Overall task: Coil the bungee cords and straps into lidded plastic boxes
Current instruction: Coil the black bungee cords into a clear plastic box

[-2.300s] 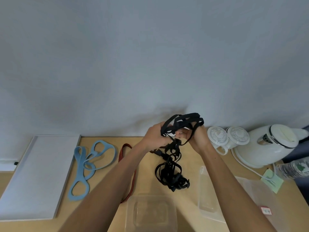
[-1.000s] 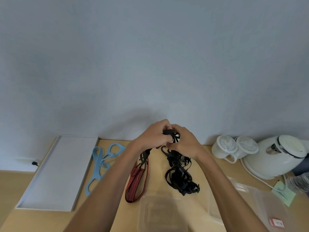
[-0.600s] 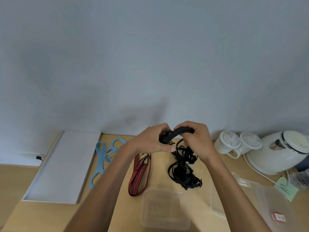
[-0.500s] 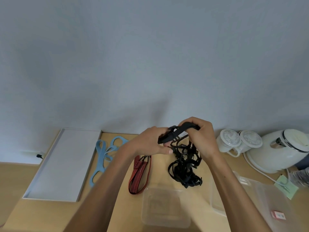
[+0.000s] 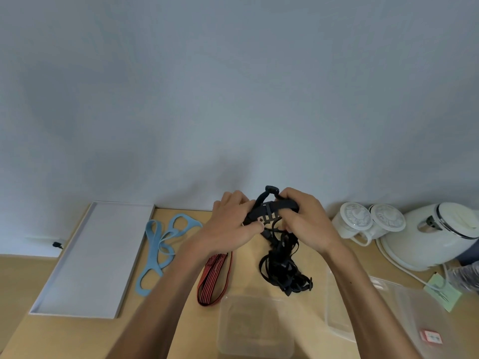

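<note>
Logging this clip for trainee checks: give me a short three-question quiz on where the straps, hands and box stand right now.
1. True or false: the clear box already holds a strap.
2. The left hand and right hand grip a strap of which colour? A white, B black, C green.
3. What lies between the tray and the red strap?
Key: 1 false, the clear box is empty. 2 B, the black strap. 3 the blue strap.
</note>
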Motion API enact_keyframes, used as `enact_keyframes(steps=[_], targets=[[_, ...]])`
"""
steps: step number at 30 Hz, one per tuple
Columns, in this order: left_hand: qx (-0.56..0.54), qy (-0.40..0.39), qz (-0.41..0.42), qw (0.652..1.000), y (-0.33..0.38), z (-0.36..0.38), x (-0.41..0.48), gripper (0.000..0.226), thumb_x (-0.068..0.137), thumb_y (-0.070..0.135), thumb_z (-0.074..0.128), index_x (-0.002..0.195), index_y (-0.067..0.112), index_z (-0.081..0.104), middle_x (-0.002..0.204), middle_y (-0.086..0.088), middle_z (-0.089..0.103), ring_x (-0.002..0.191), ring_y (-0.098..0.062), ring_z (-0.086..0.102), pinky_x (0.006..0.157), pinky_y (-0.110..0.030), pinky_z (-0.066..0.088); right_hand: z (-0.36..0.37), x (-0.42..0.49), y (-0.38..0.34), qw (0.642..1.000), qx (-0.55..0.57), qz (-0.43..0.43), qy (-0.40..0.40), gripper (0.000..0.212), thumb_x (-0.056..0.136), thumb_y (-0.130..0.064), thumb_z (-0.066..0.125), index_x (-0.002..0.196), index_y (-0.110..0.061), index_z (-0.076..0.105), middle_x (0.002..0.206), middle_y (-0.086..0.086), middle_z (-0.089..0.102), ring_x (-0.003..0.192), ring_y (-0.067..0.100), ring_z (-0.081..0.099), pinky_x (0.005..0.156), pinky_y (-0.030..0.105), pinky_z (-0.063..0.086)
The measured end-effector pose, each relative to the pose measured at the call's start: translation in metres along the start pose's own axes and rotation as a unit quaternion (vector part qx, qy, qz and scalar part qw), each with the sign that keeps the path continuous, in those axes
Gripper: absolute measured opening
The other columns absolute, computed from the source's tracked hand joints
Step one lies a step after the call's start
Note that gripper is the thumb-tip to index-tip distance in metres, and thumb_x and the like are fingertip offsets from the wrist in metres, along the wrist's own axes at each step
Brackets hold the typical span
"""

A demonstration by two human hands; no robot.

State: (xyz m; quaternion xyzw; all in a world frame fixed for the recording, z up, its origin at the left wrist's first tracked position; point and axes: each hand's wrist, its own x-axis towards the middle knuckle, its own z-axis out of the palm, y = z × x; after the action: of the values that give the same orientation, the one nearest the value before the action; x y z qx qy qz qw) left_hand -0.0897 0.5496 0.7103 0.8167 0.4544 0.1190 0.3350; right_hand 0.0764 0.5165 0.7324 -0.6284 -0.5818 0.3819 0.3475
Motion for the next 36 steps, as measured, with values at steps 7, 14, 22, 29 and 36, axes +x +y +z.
enact_keyframes(steps=[7,14,22,29,36], targets=[[-0.069,0.049,-0.002,0.996,0.006,-0.005,0.006,0.019,0.094,0.026,0.049,0.077,0.020,0.045,0.083,0.005,0.039,0.068,-0.010,0.043,0.059,-0.016,0.034,0.000,0.010,-0.001,0.999,-0.038,-0.005,0.005,0.009,0.089,-0.011,0.047,0.092,-0.018,0.052,0.069,-0.003,0.052,0.054,0.004,0.041,0.053,0.017,0.034],[-0.073,-0.004,-0.021,0.997,-0.001,-0.007,0.006,0.021,0.098,0.043,0.042,0.081,0.033,0.050,0.102,-0.002,0.041,0.078,-0.007,0.049,0.064,-0.011,0.039,-0.006,0.023,0.004,0.997,-0.051,-0.031,0.038,0.028,0.087,-0.008,0.053,0.064,-0.024,0.052,0.053,-0.009,0.044,0.051,0.005,0.037,0.050,0.017,0.030],[-0.110,-0.008,-0.039,0.993,0.002,-0.008,0.004,0.032,0.098,0.041,0.043,0.090,0.013,0.058,0.083,-0.002,0.066,0.068,-0.009,0.070,0.074,-0.027,0.052,-0.013,0.030,0.013,0.987,0.121,0.040,-0.098,0.031,0.075,-0.031,0.042,0.095,-0.019,0.063,0.060,-0.006,0.035,0.057,0.012,0.028,0.060,0.034,0.024],[-0.231,0.001,-0.023,0.973,0.002,-0.013,0.002,0.018,0.098,0.030,0.049,0.096,0.014,0.058,0.072,-0.002,0.068,0.062,-0.021,0.066,0.066,-0.037,0.055,-0.015,0.032,0.028,0.994,0.033,-0.046,-0.089,0.028,0.100,-0.017,0.043,0.121,-0.024,0.059,0.073,-0.026,0.059,0.069,-0.010,0.052,0.068,0.009,0.039],[-0.287,0.047,-0.031,0.956,0.000,-0.012,0.003,0.008,0.093,0.017,0.058,0.092,0.010,0.057,0.069,0.003,0.065,0.065,-0.014,0.063,0.076,-0.042,0.052,-0.004,0.031,0.045,0.986,0.140,-0.039,-0.078,0.038,0.100,-0.036,0.039,0.080,-0.009,0.057,0.067,0.000,0.049,0.061,0.013,0.042,0.064,0.027,0.036]])
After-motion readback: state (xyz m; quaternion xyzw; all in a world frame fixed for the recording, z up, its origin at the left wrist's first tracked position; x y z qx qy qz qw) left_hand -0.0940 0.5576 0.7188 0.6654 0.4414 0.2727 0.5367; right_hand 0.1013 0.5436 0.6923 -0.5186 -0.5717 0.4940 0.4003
